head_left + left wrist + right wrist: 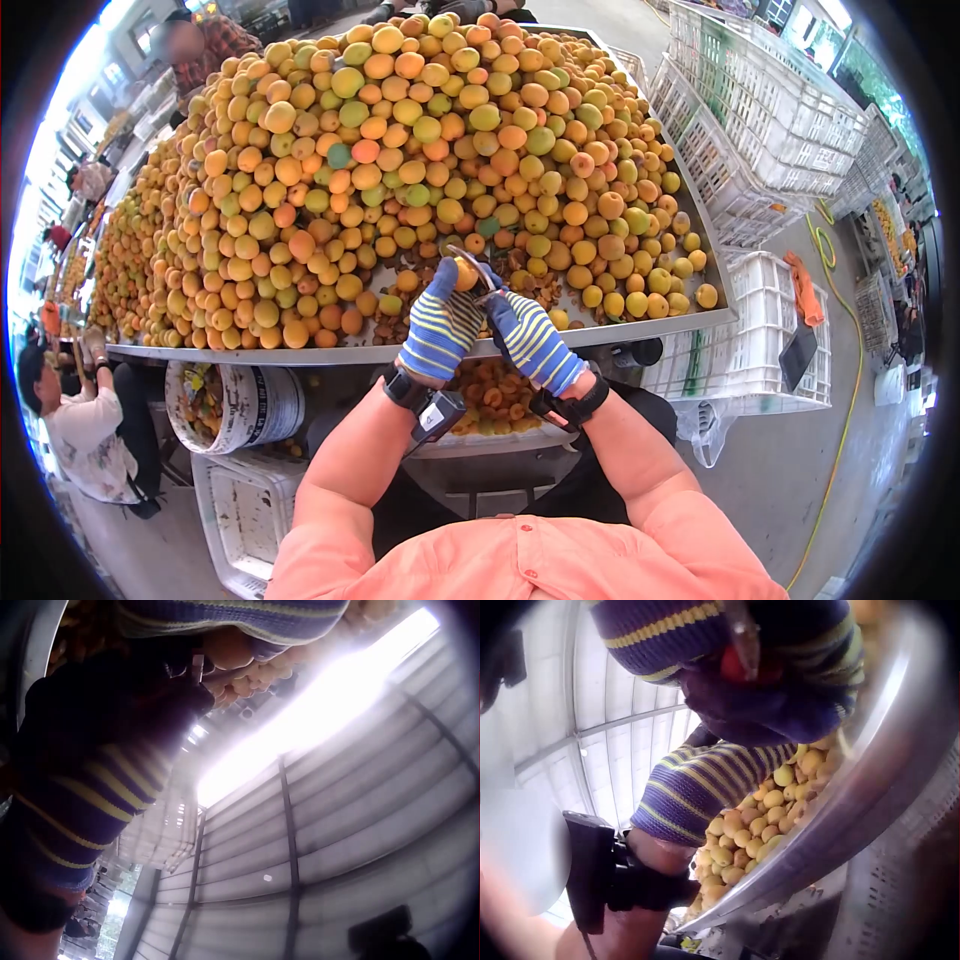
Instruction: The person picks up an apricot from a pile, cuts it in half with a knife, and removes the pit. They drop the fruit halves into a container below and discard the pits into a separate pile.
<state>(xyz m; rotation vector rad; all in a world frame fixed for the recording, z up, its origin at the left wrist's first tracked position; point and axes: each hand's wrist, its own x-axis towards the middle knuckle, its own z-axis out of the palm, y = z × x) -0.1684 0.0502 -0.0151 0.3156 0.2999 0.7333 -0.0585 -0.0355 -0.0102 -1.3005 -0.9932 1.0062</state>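
In the head view my left hand (pixel 440 328), in a blue-and-yellow striped glove, grips an orange apricot (pixel 464 277) between thumb and fingers. My right hand (pixel 533 338), gloved alike, holds a small tool with a curved metal end (pixel 480 266), which lies against the fruit; the tool's exact kind I cannot tell. Both hands meet over the front edge of a metal-rimmed table (pixel 640 328), heaped with whole apricots (pixel 400 160). In the left wrist view the right hand's glove (pixel 97 791) is in shadow. The right wrist view shows the left glove (pixel 697 784) behind the right one.
Below the hands sits a container of split apricots (pixel 490 397). A white bucket (pixel 270 405) and a white crate (pixel 240 510) stand at left. Stacked crates (pixel 765 110) and another white crate (pixel 750 350) are at right, near a yellow hose (pixel 855 390). Another person (pixel 90 430) sits at left.
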